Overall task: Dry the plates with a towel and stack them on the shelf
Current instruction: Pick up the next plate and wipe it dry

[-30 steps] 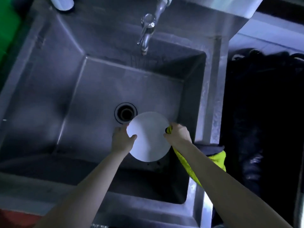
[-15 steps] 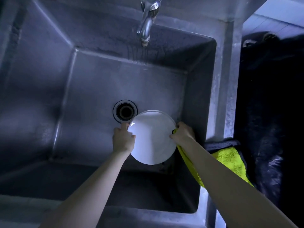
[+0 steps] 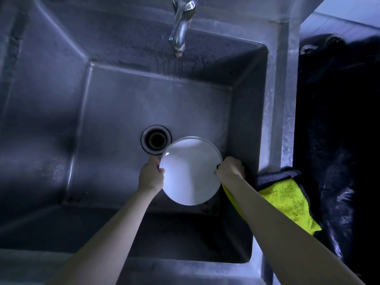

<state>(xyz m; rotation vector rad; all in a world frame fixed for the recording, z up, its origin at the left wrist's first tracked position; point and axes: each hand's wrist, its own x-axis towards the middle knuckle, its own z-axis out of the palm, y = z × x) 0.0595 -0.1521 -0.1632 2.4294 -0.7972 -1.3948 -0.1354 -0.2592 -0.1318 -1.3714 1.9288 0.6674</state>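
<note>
A round white plate (image 3: 190,171) is held over the steel sink basin, its face turned toward me. My left hand (image 3: 151,177) grips its left rim with thumb on the face. My right hand (image 3: 230,171) grips the right rim together with a yellow-green towel (image 3: 287,200), which hangs down under my right forearm and has a dark backing. A second pale rim shows just behind the plate's upper edge; I cannot tell whether it is another plate.
The deep metal sink (image 3: 123,103) has a round drain (image 3: 156,139) just left of the plate and a tap (image 3: 182,23) above. A steel ledge (image 3: 277,99) borders the right side. Beyond it lies a dark area with black glossy material (image 3: 339,202).
The view shifted so the sink fills the frame. The plate tilted more toward me and both hands moved slightly with it, keeping their hold.
</note>
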